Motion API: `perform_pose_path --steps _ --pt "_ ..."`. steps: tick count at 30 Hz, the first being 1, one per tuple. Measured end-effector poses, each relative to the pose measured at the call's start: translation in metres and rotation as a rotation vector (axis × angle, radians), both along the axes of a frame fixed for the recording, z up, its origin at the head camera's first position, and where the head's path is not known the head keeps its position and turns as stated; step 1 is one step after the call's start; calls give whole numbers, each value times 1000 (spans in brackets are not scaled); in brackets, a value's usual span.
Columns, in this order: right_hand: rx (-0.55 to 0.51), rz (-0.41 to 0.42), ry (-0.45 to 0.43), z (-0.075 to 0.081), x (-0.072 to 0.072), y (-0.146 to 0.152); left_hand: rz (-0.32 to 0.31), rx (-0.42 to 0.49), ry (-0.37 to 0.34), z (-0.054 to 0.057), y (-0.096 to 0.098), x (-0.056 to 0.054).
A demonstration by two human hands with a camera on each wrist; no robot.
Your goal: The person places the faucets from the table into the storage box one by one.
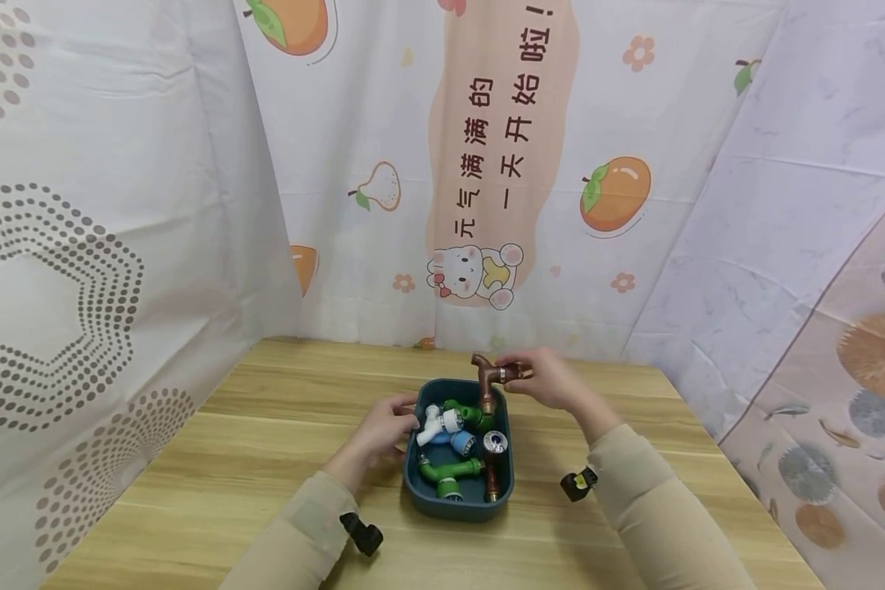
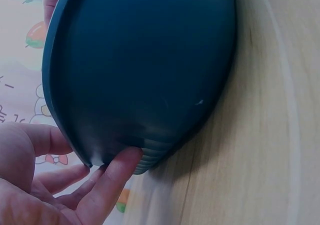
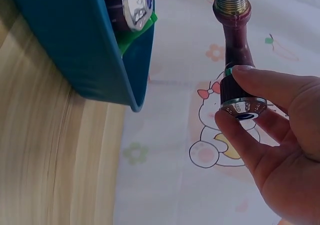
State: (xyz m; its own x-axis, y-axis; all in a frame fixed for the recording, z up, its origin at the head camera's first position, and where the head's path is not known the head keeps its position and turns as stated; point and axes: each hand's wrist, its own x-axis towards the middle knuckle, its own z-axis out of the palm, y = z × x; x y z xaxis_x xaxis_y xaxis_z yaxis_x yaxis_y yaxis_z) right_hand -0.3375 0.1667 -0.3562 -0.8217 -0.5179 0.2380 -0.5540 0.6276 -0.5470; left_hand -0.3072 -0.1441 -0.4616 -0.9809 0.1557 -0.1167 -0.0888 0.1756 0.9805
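A dark teal plastic basin (image 1: 457, 510) stands on the table with several taps in it. My left hand (image 1: 385, 426) holds its left side, fingers at the rim and a fingertip against the outer wall in the left wrist view. At the basin's far right, my right hand (image 1: 547, 380) pinches the knob of a dark red-brown tap (image 1: 486, 378), raised above the rim. Its threaded end (image 3: 231, 0) shows in the right wrist view. Inside lie a white tap (image 1: 433, 426), a blue tap (image 1: 460, 442), green taps (image 1: 450, 471) and another brown tap (image 1: 493, 475).
The wood-grain table (image 1: 280, 459) extends around the basin. Printed curtains (image 1: 383, 287) hang behind it and along both sides. A black wrist camera (image 1: 361, 534) is strapped to the left sleeve, and another (image 1: 578, 484) to the right.
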Motion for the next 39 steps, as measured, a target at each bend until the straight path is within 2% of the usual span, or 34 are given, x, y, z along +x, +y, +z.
perform_pose_path --steps 15,26,34,39 --pt "74 116 25 1 10 -18 7 2 6 0 1 0" --pt "88 202 28 -7 15 -31 -12 12 14 1 1 1" --pt "180 241 58 -13 21 -41 -11 17 12 0 1 1" --pt "198 256 21 -17 26 -46 -12 19 12 0 1 1"
